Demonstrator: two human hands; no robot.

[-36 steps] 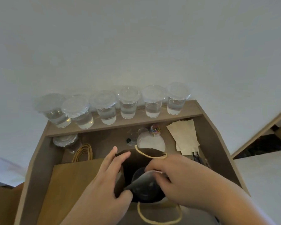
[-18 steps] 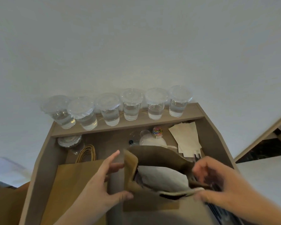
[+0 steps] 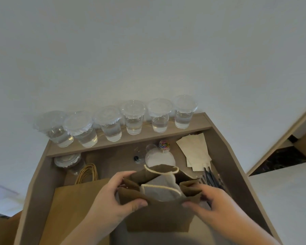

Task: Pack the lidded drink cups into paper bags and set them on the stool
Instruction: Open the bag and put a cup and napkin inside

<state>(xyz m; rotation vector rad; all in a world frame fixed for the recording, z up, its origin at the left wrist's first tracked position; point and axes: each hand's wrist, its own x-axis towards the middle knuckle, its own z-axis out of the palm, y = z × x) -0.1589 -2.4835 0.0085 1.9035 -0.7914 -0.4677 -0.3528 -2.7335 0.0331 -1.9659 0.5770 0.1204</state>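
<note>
Small brown paper bag (image 3: 157, 218), upright, its mouth held apart. The left hand (image 3: 111, 197) pinches the left rim, thumb on the near side and fingers on the far side; the right hand (image 3: 210, 202) pinches the right fold likewise. Between the two sets of fingers, a pale rounded surface (image 3: 159, 189) sits inside the bag; whether it is a cup cannot be told. Beyond the fingertips, six lidded cups (image 3: 133, 119) line a shelf (image 3: 148, 137). Left of the left hand lies a flat bag (image 3: 72, 206).
</note>
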